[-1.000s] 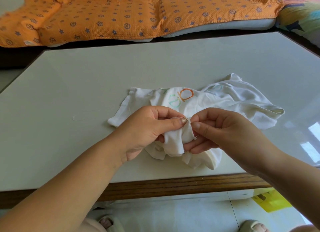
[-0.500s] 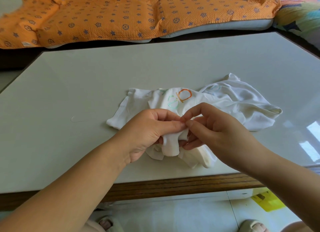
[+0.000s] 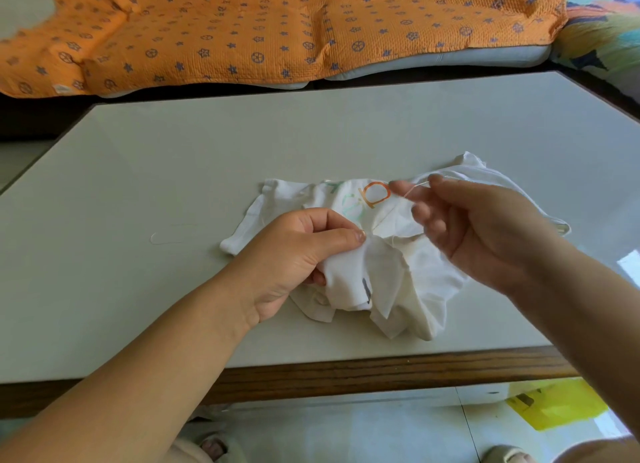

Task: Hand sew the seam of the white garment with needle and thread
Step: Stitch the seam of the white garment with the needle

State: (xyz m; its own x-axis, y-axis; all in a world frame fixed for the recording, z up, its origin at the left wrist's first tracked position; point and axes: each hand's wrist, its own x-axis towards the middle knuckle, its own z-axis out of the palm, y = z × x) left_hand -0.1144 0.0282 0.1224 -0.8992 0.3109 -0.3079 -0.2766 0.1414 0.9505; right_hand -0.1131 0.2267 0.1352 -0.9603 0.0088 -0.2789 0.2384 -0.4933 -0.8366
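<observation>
Well out to the left, a loose strand (image 3: 166,238) lies curled on the pale table (image 3: 104,289), apart from everything else. A broad stretch of tabletop runs between it and the left hand (image 3: 294,254). That hand pinches a raised fold of the white garment (image 3: 398,279) between thumb and curled fingers, with the cloth bunched under its palm and spilling rightward. From the fold just beside the thumb tip, a fine thread (image 3: 389,212) climbs slantwise across the printed letters to the right hand (image 3: 485,234). This hand hovers above the garment's far right part and nips the thread between thumb and forefinger, its other fingers loosely spread. Whether the needle sits in that pinch I cannot tell; it is too fine to make out. The garment's near hem lies close to the table's wooden front edge (image 3: 381,369). More tabletop extends beyond the garment to the orange quilt (image 3: 277,29). Down on the floor at the right is a yellow sheet (image 3: 561,407).
</observation>
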